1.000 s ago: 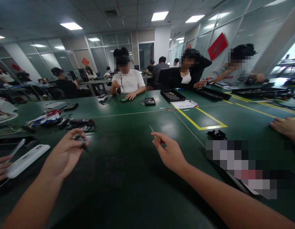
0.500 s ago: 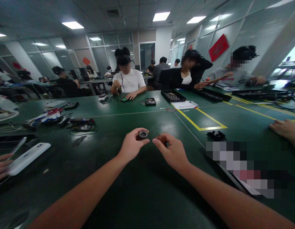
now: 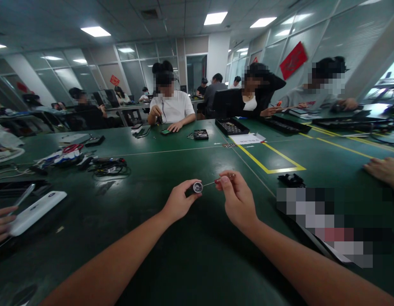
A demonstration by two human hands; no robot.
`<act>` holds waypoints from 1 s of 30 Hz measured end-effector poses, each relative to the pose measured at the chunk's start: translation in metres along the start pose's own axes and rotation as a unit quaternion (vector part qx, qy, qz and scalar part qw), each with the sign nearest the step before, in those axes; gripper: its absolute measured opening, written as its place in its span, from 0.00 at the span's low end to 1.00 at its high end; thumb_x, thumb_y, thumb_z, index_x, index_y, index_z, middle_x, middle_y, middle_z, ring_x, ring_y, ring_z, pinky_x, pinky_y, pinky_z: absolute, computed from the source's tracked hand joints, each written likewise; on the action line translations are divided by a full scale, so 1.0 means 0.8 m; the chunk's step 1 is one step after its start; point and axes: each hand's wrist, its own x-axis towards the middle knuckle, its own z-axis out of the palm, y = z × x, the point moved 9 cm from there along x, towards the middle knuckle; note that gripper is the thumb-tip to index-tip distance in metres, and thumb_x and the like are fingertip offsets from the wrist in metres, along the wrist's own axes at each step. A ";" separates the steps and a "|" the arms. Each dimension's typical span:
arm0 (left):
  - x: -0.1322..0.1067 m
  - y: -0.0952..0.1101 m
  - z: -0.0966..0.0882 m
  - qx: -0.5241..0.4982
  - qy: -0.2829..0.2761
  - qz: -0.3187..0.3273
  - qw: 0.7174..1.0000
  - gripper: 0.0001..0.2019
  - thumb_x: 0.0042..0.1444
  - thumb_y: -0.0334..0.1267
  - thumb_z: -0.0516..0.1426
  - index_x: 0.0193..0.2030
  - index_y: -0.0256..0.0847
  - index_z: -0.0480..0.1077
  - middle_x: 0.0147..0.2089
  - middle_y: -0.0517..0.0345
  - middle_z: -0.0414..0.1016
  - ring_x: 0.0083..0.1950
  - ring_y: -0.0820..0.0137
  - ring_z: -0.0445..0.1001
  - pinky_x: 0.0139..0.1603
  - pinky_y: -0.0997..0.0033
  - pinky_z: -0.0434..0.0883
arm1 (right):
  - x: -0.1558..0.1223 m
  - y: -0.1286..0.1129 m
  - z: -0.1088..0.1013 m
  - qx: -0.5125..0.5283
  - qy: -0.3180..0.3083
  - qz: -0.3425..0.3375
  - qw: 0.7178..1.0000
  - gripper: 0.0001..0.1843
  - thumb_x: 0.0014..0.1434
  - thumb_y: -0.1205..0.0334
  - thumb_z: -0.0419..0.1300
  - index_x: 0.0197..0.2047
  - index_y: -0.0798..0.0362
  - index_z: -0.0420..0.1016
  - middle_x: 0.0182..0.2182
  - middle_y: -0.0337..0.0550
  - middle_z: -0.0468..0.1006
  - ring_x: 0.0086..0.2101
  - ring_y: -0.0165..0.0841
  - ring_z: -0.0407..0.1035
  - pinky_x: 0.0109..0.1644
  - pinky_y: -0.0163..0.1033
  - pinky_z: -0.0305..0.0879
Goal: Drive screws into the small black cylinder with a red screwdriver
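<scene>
Head view, left hand: the left hand [image 3: 178, 203] is closed, thumb and fingertips clamped on a small round part [image 3: 197, 187], held just above the green table [image 3: 184, 263], in front of the body.
Head view, right hand: the right hand [image 3: 238, 199] is pinched shut on the far end of a thin wire [image 3: 209, 184] that runs to the face of the round part; the hands sit close together, not touching.
Round part, make: black barrel with a bright silvery face, hard and smooth; what it is exactly is too small to tell.
Wire, make: hair-thin, pale, nearly straight, with a reddish-brown bit at the pinch.
Handling, judged: both look very light; the barrel seems stiff and best gripped round its rim, while the wire probably bends or kinks easily and wants a gentle pinch near its end.
Table surface: dark green mat, slightly glossy, marked with yellow tape [image 3: 267, 159].
Left edge: another person's hand [image 3: 1, 223] beside a white oblong device [image 3: 36, 211].
Beyond: a tangle of cables [image 3: 109, 166], a black tray [image 3: 231, 126], a small black part [image 3: 291, 180].
</scene>
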 end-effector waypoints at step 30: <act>0.000 0.014 0.003 0.134 0.000 0.062 0.989 0.17 0.61 0.43 0.63 0.56 0.47 0.73 0.52 0.55 0.78 0.54 0.58 0.74 0.60 0.54 0.64 | -0.001 -0.068 0.020 -0.228 -0.085 -0.191 0.951 0.13 0.67 0.63 0.47 0.41 0.52 0.72 0.32 0.45 0.77 0.34 0.37 0.73 0.40 0.41 0.65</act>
